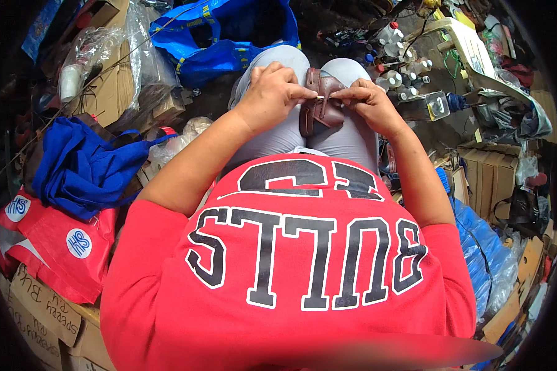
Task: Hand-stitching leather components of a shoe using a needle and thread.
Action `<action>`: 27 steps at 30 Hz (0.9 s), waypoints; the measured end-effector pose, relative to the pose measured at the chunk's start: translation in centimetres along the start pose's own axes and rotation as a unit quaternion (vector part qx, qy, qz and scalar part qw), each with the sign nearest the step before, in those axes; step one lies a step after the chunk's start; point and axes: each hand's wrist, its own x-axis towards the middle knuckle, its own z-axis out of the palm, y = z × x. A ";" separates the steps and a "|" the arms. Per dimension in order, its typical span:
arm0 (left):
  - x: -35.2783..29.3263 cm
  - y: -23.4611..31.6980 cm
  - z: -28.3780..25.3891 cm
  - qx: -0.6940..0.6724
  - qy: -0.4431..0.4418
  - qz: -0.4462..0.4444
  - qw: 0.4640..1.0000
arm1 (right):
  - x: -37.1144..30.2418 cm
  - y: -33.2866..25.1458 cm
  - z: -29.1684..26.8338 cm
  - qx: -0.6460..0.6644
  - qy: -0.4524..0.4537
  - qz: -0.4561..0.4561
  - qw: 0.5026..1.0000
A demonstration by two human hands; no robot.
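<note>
Across my lap, between my grey-trousered knees (272, 133), lies a small brown leather piece (329, 114) with a strap-like part and holes, perhaps a shoe upper. My left hand (272, 93) has thumb and finger pinched together at its upper left edge. A short, pale, thin thing (320, 97) shows at those fingertips, too small to name. From the other side my right hand (370, 102) pinches at the leather's upper right, its fingers closed. What sits between the right fingertips is hidden.
Beyond my knees is a blue bag (229, 40). Several small bottles (393, 43) and a clear container (437, 106) stand at the far right, near a pale plastic chair part (470, 49). Blue cloth (83, 167), a red bag (62, 238) and cardboard (46, 303) crowd the left.
</note>
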 end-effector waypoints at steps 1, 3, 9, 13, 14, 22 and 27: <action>-0.3 -0.2 -0.1 0.000 -0.005 -0.007 1.000 | -0.1 0.0 0.0 0.002 -0.004 0.003 1.000; -0.5 -0.8 0.2 -0.007 -0.014 -0.019 1.000 | 0.0 0.0 0.1 0.005 -0.008 0.006 1.000; 0.7 -1.8 1.0 -0.037 -0.030 -0.031 0.998 | 0.2 1.1 0.7 0.029 0.016 -0.002 0.999; 1.7 -1.9 1.7 -0.067 -0.042 -0.013 0.997 | 0.4 0.4 0.7 -0.008 0.021 -0.004 1.000; 1.4 -1.8 1.6 -0.066 -0.042 -0.013 0.997 | 0.4 0.2 0.7 -0.029 0.019 -0.005 0.999; 0.5 0.2 1.5 -0.037 0.013 -0.104 0.994 | 0.0 0.2 2.0 -0.089 0.098 -0.048 0.990; 1.1 1.2 1.9 -0.047 -0.015 -0.166 0.985 | 0.2 -0.1 3.0 -0.079 0.127 0.028 0.988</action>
